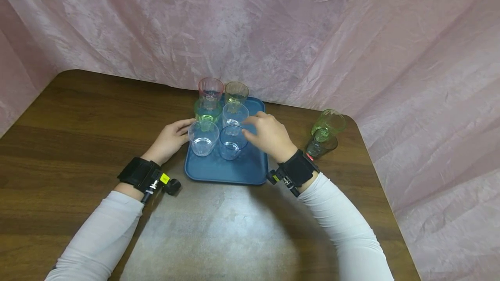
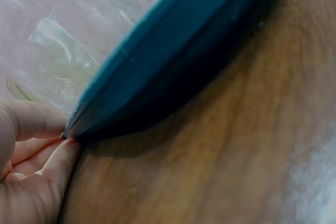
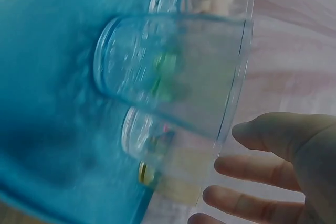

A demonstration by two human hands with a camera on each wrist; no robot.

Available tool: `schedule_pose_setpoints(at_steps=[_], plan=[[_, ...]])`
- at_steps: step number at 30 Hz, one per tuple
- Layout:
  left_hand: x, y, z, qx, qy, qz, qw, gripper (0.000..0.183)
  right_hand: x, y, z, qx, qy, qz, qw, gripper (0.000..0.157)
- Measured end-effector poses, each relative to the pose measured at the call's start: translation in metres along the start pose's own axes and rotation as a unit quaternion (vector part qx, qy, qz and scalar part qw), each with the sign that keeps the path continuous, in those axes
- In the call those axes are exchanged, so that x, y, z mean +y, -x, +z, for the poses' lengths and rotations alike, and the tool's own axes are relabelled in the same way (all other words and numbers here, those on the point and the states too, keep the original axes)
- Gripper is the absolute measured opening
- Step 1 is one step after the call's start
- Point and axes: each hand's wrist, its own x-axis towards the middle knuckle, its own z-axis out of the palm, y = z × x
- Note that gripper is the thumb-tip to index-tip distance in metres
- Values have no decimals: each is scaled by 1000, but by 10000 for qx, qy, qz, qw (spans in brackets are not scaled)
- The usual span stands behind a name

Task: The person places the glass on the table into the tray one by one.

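A blue tray (image 1: 250, 170) holds several see-through cups in two columns. My left hand (image 1: 169, 140) is at its left side; in the left wrist view, thumb and fingers pinch the tray's rim (image 2: 131, 72). My right hand (image 1: 269, 133) hovers at the right column, fingers apart. In the right wrist view its thumb tip is right at the rim of the bluish cup (image 3: 168, 72), with nothing gripped. That cup stands front right, beside a clear cup (image 1: 203, 142). Behind them are a green cup (image 1: 207, 111) and another clear cup (image 1: 235, 114).
At the tray's far end stand a pink cup (image 1: 211, 86) and a yellowish cup (image 1: 236, 91). Off to the right, a green cup (image 1: 330, 120) and a dark grey cup (image 1: 321, 143) are on the wooden table (image 1: 78, 142). A pink curtain (image 1: 195, 25) hangs behind.
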Motion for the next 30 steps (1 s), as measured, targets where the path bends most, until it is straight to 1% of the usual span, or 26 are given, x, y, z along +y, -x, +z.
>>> schedule_pose_setpoints(at_steps=[4,8,13,20,25,30], plan=[[0,0,0,18,-24,-2,10000,56,13,1,-4,46,-13,106,9999,30],[-2,-1,0,14,-4,-26,10000,57,31,3,-7,119,-29,243,9996,30],[-3,-1,2,2,23,-44,10000,57,58,5,-10,131,-94,615,9980,29],[-1,-2,3,6,38,-55,10000,56,91,9,-27,-208,39,1188,9927,38],[0,-2,2,13,4,-36,10000,56,114,11,-39,-356,25,1437,9890,39],[-1,-1,0,46,0,-16,10000,55,132,11,-48,-439,-86,1632,9856,40]])
